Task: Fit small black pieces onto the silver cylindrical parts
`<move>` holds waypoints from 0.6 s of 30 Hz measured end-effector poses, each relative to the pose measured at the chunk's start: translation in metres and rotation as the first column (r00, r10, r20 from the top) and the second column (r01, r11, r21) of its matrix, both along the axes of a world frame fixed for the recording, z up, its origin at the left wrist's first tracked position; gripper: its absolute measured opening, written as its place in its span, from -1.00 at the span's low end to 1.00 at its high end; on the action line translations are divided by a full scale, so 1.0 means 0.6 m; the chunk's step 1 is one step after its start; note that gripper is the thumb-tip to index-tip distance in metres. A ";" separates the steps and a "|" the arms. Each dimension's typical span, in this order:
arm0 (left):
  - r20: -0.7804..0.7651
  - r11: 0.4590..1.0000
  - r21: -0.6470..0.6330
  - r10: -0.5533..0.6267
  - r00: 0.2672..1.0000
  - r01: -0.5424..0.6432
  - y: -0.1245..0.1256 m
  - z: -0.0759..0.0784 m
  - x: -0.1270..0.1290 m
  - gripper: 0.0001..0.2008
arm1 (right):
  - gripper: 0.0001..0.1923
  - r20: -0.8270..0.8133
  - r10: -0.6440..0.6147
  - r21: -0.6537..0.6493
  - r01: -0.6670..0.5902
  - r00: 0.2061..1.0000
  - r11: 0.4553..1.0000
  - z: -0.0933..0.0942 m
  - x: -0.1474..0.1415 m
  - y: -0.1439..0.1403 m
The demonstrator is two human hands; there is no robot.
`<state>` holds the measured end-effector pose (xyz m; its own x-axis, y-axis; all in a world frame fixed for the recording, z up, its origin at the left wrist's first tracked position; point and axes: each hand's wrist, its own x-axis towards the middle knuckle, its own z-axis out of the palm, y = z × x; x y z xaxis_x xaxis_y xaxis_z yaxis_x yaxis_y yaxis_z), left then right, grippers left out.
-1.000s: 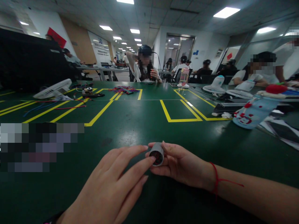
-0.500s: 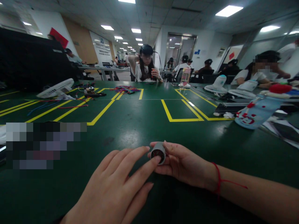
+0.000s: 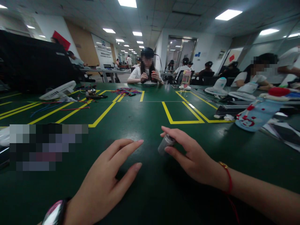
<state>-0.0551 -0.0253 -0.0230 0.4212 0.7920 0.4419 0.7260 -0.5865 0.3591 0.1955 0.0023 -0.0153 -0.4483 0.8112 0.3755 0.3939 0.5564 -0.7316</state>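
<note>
My right hand [image 3: 192, 157] grips a small grey cylinder [image 3: 165, 144] between thumb and fingers, tilted, its lower end close to the green table [image 3: 145, 125]. A red string circles that wrist. My left hand [image 3: 105, 181] rests flat on the table to the left of the cylinder, fingers spread and holding nothing, a short gap from it. A pink-and-black band shows on the left wrist at the bottom edge.
Yellow tape lines [image 3: 180, 117] mark boxes on the table. A white fan [image 3: 58, 90] and loose wires [image 3: 58, 106] lie far left, a coloured wire pile [image 3: 126, 91] at the back. A blue patterned bottle [image 3: 256, 114] and fans [image 3: 217, 86] are right. People sit around.
My left fingers have drawn back from the cylinder's open end. My right hand has turned over and moved slightly right, so the cylinder's opening no longer faces me.
</note>
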 end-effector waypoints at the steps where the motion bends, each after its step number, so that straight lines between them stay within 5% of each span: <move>1: -0.001 0.999 -0.047 -0.016 1.000 0.016 0.004 -0.003 0.000 -0.56 | -0.47 0.114 0.008 0.089 -0.018 0.993 0.996 -0.002 -0.001 -0.001; 5: 0.069 0.979 -0.191 -0.064 0.996 0.076 0.011 -0.007 0.010 -0.65 | -0.43 0.300 0.040 0.140 -0.086 0.953 0.986 -0.026 -0.012 -0.006; 10: 0.227 0.962 -0.228 -0.096 0.969 0.148 0.022 0.019 0.050 -0.75 | -0.19 0.122 -0.004 0.037 -0.001 0.993 0.999 -0.048 -0.020 -0.006; 18: 0.284 0.966 -0.208 -0.089 0.955 0.152 0.054 0.054 0.088 -0.84 | -0.42 0.023 -0.010 -0.185 0.014 1.000 0.983 -0.034 -0.019 -0.005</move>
